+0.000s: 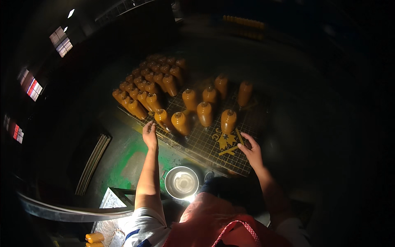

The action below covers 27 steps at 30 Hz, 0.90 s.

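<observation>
Steel bowl (181, 183) beside table (198, 145) of orange vessels (204, 115)

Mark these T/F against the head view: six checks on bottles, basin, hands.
1. Glossy amber vase-shaped bottles stand on the gridded platform. True.
2. They are packed tightest at the platform's right end. False: the dense cluster is on the left; the right ones are spaced out.
3. The right hand is open and holds nothing. True.
4. It is the hand nearer the dense cluster. False: the left hand is.
5. A round metal basin is on the person's side of the platform. True.
6. The basin is full of bottles. False: none show in it.
</observation>
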Motion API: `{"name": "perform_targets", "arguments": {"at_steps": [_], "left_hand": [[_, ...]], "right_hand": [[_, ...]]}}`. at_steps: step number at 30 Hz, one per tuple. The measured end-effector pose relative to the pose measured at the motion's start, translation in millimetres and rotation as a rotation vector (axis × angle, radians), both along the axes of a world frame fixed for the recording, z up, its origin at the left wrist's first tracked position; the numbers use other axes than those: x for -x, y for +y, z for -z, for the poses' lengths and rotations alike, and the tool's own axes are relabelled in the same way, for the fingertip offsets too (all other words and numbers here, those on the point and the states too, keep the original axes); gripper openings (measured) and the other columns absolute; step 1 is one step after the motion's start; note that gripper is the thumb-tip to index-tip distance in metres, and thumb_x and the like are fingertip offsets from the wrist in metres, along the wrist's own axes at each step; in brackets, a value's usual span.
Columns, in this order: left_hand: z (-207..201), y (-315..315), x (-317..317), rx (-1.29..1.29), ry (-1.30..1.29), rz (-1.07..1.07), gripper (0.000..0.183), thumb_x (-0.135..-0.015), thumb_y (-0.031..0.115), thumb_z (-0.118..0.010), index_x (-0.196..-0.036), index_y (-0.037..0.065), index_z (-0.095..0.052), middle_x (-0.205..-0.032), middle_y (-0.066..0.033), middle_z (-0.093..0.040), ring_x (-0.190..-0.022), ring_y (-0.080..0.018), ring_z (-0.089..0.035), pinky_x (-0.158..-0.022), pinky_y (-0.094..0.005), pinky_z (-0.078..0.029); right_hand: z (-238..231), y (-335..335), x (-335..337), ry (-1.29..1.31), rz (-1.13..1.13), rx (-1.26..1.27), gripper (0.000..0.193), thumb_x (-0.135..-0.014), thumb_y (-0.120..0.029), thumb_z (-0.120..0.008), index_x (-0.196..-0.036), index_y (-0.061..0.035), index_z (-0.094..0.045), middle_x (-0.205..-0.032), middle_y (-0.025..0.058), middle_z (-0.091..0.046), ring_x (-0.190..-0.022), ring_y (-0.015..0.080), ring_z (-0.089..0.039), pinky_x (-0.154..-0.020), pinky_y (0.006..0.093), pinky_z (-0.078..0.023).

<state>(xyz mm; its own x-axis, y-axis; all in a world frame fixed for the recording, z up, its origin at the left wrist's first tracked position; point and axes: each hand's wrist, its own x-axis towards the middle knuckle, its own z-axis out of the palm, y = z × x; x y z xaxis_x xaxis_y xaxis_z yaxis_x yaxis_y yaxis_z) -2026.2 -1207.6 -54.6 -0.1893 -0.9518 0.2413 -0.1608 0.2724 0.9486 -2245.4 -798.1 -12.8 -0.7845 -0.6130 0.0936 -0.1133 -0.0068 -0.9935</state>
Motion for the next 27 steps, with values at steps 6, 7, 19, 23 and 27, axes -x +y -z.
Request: {"name": "perform_targets", "arguments": {"at_steps": [6,7,19,23,27], "left_hand": [[24.5,-80.0,88.5,0.221,-0.288,0.068,0.019,-0.083,0.012,-0.076,-0.101,0.006,-0.076,-0.111,-0.0115,-0.069,-0.106,-0.0267,-0.062,-0.097,-0.0353,-0.047],[26.6,-87.0,95.6,0.173,-0.263,0.145,0.017,-0.082,0.010,-0.076,-0.099,0.005,-0.076,-0.106,-0.0113,-0.071,-0.102,-0.0256,-0.064,-0.094,-0.0347,-0.048],[-12.6,-80.8,83.1,-0.250,-0.264,0.783,0.043,-0.078,0.008,-0.084,-0.119,0.005,-0.069,-0.073,0.0063,-0.057,-0.066,-0.0029,-0.051,-0.062,-0.0203,-0.045],[-35.4,-58.2,96.3,-0.084,-0.657,1.095,0.056,-0.076,0.022,-0.087,-0.128,0.017,-0.067,-0.072,0.0014,-0.060,-0.065,-0.0074,-0.055,-0.064,-0.0248,-0.048],[-17.7,-36.0,83.7,-0.268,-0.629,0.926,0.033,-0.084,0.017,-0.079,-0.115,0.015,-0.072,-0.073,0.0012,-0.061,-0.064,-0.0063,-0.053,-0.063,-0.0248,-0.048]], "right_hand": [[26.6,-126.9,90.8,0.505,0.056,-0.203,0.049,-0.079,-0.014,-0.080,-0.126,-0.0101,-0.066,-0.140,0.0115,-0.056,-0.130,0.0295,-0.048,-0.108,0.0401,-0.039],[32.3,-142.1,102.9,0.547,0.050,-0.221,0.043,-0.081,-0.011,-0.078,-0.123,-0.0099,-0.068,-0.138,0.0105,-0.057,-0.122,0.0254,-0.054,-0.100,0.0356,-0.046],[10.7,-225.9,107.9,0.124,-0.280,-0.334,0.050,-0.086,-0.018,-0.076,-0.132,-0.0108,-0.058,-0.072,0.0052,-0.064,-0.066,0.0112,-0.061,-0.065,0.0291,-0.050],[11.2,-255.7,103.2,0.050,-0.419,-0.486,0.044,-0.087,-0.017,-0.072,-0.129,-0.0128,-0.061,-0.085,0.0122,-0.071,-0.074,0.0155,-0.067,-0.071,0.0307,-0.052],[17.1,-241.8,93.8,0.142,-0.363,-0.521,0.030,-0.089,-0.015,-0.067,-0.119,-0.0141,-0.063,-0.092,0.0163,-0.072,-0.084,0.0310,-0.071,-0.074,0.0373,-0.054]]}}
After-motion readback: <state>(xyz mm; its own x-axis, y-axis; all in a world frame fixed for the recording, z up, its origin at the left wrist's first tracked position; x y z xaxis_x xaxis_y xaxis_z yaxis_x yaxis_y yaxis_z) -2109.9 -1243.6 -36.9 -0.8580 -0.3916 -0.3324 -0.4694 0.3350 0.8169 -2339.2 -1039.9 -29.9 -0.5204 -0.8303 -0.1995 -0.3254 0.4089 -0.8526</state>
